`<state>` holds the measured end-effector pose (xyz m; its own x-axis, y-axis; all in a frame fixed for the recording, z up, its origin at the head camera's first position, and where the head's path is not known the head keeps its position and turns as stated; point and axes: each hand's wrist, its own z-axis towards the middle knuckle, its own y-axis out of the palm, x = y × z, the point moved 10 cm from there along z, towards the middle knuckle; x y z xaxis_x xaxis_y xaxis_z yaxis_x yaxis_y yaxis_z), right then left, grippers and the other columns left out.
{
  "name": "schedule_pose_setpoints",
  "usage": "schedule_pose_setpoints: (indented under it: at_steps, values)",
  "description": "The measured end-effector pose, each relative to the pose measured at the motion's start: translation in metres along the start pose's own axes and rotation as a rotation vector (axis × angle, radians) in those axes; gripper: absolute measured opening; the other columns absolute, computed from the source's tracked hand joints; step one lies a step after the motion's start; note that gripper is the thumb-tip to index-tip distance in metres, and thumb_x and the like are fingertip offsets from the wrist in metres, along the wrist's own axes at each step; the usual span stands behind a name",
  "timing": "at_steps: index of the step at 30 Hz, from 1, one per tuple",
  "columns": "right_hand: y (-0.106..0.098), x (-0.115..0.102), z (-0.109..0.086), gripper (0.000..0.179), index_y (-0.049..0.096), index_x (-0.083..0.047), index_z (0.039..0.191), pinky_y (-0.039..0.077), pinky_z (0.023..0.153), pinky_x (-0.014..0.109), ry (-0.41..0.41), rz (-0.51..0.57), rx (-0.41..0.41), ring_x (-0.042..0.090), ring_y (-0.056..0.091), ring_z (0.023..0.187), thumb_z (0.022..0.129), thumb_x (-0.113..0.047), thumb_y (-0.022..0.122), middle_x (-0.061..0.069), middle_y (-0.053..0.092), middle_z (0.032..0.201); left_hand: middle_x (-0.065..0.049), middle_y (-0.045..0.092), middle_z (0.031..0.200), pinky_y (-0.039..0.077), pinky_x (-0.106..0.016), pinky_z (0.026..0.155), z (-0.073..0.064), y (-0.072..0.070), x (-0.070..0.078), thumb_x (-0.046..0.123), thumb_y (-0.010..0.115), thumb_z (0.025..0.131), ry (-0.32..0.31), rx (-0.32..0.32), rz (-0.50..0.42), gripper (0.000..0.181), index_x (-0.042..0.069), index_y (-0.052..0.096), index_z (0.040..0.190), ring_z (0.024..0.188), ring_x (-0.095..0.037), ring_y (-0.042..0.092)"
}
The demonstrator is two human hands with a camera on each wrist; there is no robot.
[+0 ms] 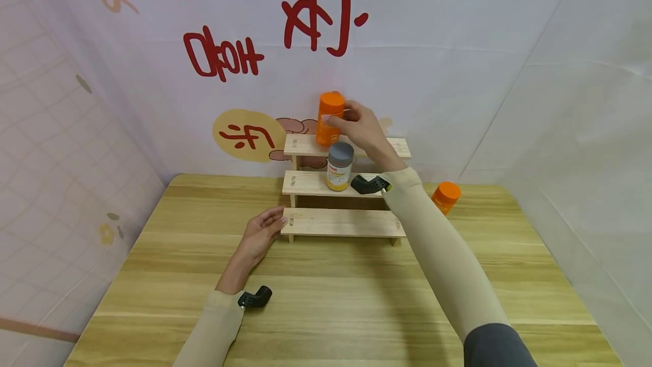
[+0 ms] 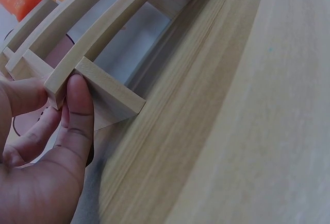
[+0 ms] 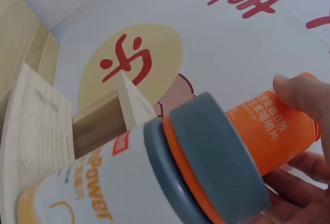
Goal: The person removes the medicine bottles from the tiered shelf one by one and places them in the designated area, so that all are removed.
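Note:
A three-tier wooden display rack (image 1: 341,224) stands at the back of the table. My right hand (image 1: 364,129) grips an orange bottle (image 1: 330,107) with an orange cap, its base right at the top tier. The thumb lies along the front of that bottle in the right wrist view, over its white lettering. On the middle tier stands a white and yellow supplement bottle (image 1: 338,175) with a grey lid, just below my right hand. My left hand (image 1: 261,235) pinches the left end of the rack's lowest board (image 2: 64,74) between thumb and fingers.
Another orange-capped bottle (image 1: 446,192) stands on the table to the right of the rack, partly hidden by my right sleeve (image 1: 443,254). Behind the rack rises a white wall covering (image 1: 433,44) with red lettering. The wooden table (image 1: 326,299) extends in front of the rack.

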<state>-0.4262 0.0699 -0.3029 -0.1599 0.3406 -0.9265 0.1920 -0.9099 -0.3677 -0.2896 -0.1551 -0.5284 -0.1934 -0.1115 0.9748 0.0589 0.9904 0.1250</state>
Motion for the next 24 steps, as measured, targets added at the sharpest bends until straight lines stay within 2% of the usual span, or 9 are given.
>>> schedule_pose_setpoints:
  at_steps: [8,18,24]
  values:
    - [-0.014,0.003,-0.011,0.060,0.059,-0.029,0.137,0.045,0.113,0.045,-0.003,0.045,0.048,0.019,0.059,0.124,0.086,-0.054,0.079,0.000,0.066,0.133,-0.006,0.061,0.121,0.054,-0.019,0.079,0.001,-0.001,-0.001,0.009,0.062,0.103,0.008,0.005,-0.011,0.050,-0.001,0.048,0.149,0.098,-0.006,0.064]
    - [-0.031,0.009,-0.026,0.058,0.059,-0.028,0.137,0.046,0.112,0.044,-0.052,-0.001,0.122,0.019,0.061,0.123,0.088,-0.055,0.077,0.001,0.067,0.133,-0.005,0.061,0.120,0.055,-0.019,0.082,0.000,0.000,0.000,0.007,0.062,0.102,0.014,-0.001,-0.016,0.047,0.000,0.050,0.148,0.100,-0.007,0.064]
    - [-0.040,0.012,-0.035,0.056,0.060,-0.027,0.136,0.047,0.111,0.044,-0.095,0.011,0.154,0.020,0.062,0.120,0.089,-0.052,0.077,0.003,0.068,0.130,-0.006,0.062,0.118,0.055,-0.019,0.081,-0.001,-0.001,0.000,0.006,0.062,0.102,0.017,0.007,-0.022,0.047,-0.001,0.051,0.147,0.099,-0.007,0.065]
